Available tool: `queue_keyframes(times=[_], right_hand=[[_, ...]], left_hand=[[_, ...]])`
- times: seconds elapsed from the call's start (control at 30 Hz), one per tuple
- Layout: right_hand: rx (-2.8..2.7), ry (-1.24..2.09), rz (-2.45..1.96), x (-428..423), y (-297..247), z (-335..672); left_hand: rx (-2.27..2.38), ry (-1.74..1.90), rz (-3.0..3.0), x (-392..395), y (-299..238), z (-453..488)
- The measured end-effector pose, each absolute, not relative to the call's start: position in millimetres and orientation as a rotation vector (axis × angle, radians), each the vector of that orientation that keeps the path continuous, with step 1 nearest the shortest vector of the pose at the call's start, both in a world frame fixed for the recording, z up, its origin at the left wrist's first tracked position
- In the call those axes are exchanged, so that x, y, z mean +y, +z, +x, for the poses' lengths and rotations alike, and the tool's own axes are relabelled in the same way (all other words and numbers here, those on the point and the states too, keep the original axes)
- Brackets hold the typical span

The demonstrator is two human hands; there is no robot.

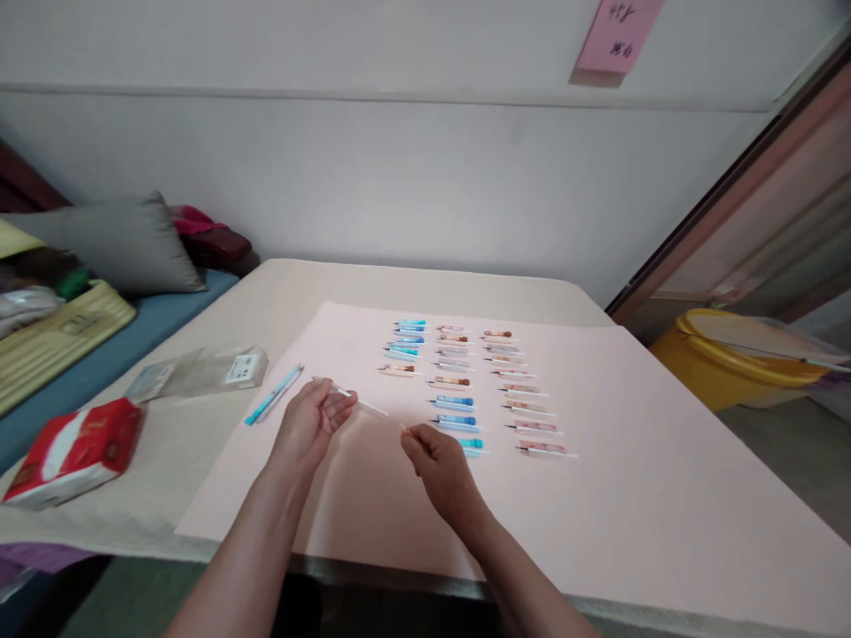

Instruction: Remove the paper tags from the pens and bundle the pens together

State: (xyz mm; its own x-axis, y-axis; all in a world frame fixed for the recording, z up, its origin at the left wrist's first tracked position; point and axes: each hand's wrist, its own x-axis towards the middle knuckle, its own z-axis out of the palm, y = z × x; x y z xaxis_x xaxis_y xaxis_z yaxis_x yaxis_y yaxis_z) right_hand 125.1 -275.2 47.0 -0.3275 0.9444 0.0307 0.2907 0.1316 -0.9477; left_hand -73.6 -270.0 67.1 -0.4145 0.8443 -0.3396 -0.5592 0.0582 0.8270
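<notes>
Cream table (372, 271), pink sheet (651, 461) atop; white wall (399, 177), 12 o'clock; pink note (615, 35), 1 o'clock, handwritten "45", remainder unclear. White stick (372, 408), 7 o'clock of centre, pinched by left hand (320, 413); right hand (437, 458), fingertips together, contents indeterminable.

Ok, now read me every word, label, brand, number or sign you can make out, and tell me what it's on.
"45", then an unclear handwritten mark: pink note; its lower line is unclear.
White label on the clear packaging: too small.
Red packet: blurred.
Yellow item: dark lettering, blurred.
Pens: any print too small.
</notes>
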Motion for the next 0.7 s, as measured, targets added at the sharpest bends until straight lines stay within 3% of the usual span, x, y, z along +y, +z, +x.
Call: queue_keyframes(times=[0.37, 0.7], right_hand=[[-1.164, 1.654, -1.053, -266.6, 45.2, 123.2], [-1.153, 1.657, -1.051, -266.6, 47.1, 120.5]], left_hand=[[1.187, 1.528, 0.383, -271.9, 67.9, -52.4], [1.156, 1.478, 0.52, -275.2, 67.2, -35.1]])
